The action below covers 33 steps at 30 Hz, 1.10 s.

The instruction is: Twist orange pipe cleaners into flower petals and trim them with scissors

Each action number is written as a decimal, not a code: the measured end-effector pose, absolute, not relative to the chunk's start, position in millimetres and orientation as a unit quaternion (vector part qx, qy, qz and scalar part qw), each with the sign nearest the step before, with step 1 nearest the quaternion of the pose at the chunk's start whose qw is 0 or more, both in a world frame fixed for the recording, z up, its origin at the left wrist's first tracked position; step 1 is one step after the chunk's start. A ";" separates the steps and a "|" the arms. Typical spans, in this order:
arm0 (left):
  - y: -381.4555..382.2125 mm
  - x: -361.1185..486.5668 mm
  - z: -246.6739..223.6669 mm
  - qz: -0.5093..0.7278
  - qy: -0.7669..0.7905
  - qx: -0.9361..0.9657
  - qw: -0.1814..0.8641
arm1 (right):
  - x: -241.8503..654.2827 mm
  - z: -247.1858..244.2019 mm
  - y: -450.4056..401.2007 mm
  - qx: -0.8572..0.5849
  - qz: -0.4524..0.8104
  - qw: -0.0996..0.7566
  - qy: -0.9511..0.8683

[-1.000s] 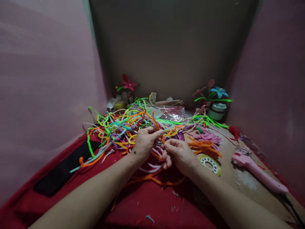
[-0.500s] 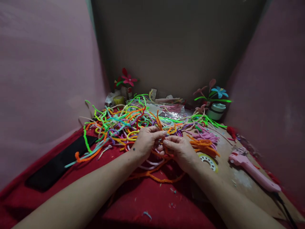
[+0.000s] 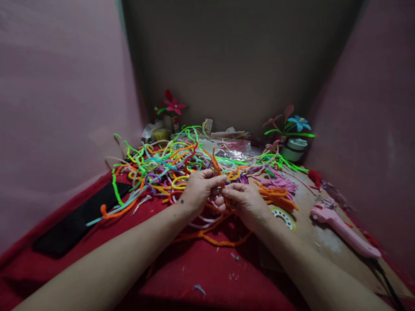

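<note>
My left hand (image 3: 204,190) pinches an orange pipe cleaner (image 3: 215,161), whose ends stick up above the thumb and finger. Close against it, my right hand (image 3: 242,199) has its thumb and fingertips pressed together on the lower part of the same orange piece. The fingers hide most of what lies between them. Behind and to the left spreads a tangled heap of coloured pipe cleaners (image 3: 168,166). A long orange pipe cleaner (image 3: 223,244) curves over the red cloth (image 3: 181,276) below my hands. Right of my right hand lies an orange bundle (image 3: 279,198) of pipe cleaners.
A pink glue gun (image 3: 345,231) with a black cord lies on a brown board (image 3: 304,246) at right. A tape roll (image 3: 283,218) sits near my right wrist. A black flat object (image 3: 81,220) is at left. Pipe-cleaner flowers (image 3: 298,123) and a pale jar (image 3: 294,149) stand at the back.
My fingers have shifted slightly on the orange pipe cleaner, and more of it shows between my hands. The whole view has moved a little; the other things stay in place.
</note>
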<state>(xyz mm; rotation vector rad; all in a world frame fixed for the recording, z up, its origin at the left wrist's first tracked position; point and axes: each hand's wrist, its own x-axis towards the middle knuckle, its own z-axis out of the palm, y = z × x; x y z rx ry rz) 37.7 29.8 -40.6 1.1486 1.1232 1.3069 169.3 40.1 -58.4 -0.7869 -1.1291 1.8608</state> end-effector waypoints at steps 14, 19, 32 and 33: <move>34.3 32.7 -39.1 0.499 0.457 0.474 0.563 | 172.1 -56.0 44.9 -0.306 0.753 0.416 -0.408; 35.5 28.9 -30.6 0.486 0.467 0.561 0.482 | 174.8 -57.8 48.3 -0.302 0.750 0.410 -0.422; 41.1 14.2 -31.7 0.416 0.375 0.812 0.163 | 177.7 -56.9 49.7 -0.283 0.754 0.385 -0.450; 41.1 12.3 -29.4 0.401 0.366 0.831 0.122 | 178.1 -57.3 49.9 -0.280 0.753 0.383 -0.456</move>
